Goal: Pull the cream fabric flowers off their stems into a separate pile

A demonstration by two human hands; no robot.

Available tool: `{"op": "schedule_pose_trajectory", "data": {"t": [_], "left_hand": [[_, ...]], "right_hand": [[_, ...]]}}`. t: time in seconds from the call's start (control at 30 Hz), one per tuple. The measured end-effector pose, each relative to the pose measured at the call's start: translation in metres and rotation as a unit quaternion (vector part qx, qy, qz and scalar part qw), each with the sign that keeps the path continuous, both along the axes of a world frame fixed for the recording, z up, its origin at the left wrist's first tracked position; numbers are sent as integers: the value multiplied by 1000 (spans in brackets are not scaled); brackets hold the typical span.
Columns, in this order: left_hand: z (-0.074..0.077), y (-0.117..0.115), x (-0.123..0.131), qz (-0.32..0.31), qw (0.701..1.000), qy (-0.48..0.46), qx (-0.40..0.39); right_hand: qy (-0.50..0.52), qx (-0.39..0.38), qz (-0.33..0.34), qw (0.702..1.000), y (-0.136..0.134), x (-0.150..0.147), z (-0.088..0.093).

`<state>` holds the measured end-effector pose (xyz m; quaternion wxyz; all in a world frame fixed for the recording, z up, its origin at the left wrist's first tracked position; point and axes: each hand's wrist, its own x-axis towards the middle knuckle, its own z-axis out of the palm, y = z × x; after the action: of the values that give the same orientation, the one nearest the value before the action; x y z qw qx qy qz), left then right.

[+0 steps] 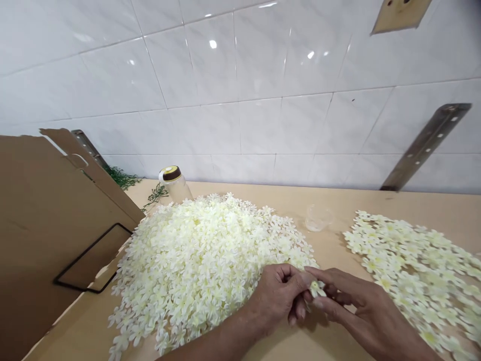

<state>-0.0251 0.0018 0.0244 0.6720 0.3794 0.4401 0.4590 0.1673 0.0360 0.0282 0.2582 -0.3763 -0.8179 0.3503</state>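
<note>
The head view looks down on a wooden table (338, 200) against a white tiled wall (240, 100), where the left hand (276, 296) and right hand (349, 301) meet at about six o'clock in the frame. Both are pinched narrow on one small flower (314, 288), a pale cream fabric blossom held between the fingertips just off the table; it appears the petals are being teased apart or a layer peeled free, though the exact grip is partly hidden by the fingers. At about nine o'clock from the hands lies the big heap of flowers (203, 260), its edge touching the left hand's knuckles. At three o'clock the spread flowers (413, 265) lie in a flat single layer, well apart from the heap. A clear small cup (318, 217) sits at twelve o'clock from the hands, between the two groups, and a capped bottle (175, 183) stands behind the heap at about ten o'clock. A cardboard box (48, 225) leans at the far left, with green sprigs (124, 178) behind it. To do this step well, a light fingertip pinch seems best, pulling gently so the thin petals do not crease or tear, and keeping the worked flower clear of the heap.
</note>
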Motion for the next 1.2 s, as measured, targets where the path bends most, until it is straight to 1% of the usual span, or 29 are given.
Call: {"op": "schedule_pose_trajectory", "data": {"t": [0.1, 0.17, 0.3, 0.4, 0.57, 0.73, 0.83, 0.9, 1.0, 1.1, 1.13, 1.2], "left_hand": [[-2, -1, 2, 16, 1000, 24, 12], [-1, -1, 1, 17, 999, 41, 24], [6, -1, -2, 18, 997, 64, 37], [11, -1, -3, 25, 997, 71, 35], [16, -2, -2, 39, 996, 70, 42], [16, -3, -1, 45, 997, 45, 47], [13, -4, -1, 40, 998, 23, 42], [10, -4, 1, 32, 998, 15, 46], [6, -7, 4, 45, 997, 52, 47], [4, -10, 8, 77, 990, 101, 61], [4, -11, 9, 82, 988, 108, 71], [5, -13, 11, 82, 987, 107, 87]], "right_hand": [[7, 21, -15, 1000, -1, -1, -3], [2, 42, -12, 999, -2, -3, -3], [-39, 96, -8, 995, -7, -10, 6], [-60, 131, -38, 989, -12, -17, 11], [-58, 199, -68, 976, -19, -27, 10], [-27, 178, -65, 982, -23, -33, 7], [-3, 174, -85, 981, -23, -33, 6], [2, 167, -75, 983, -23, -32, 8], [-1, 140, -63, 988, -23, -29, 13], [-6, 112, -87, 990, -24, -27, 16], [-10, 114, -97, 989, -24, -27, 17], [-23, 143, -121, 982, -23, -26, 17]]}}
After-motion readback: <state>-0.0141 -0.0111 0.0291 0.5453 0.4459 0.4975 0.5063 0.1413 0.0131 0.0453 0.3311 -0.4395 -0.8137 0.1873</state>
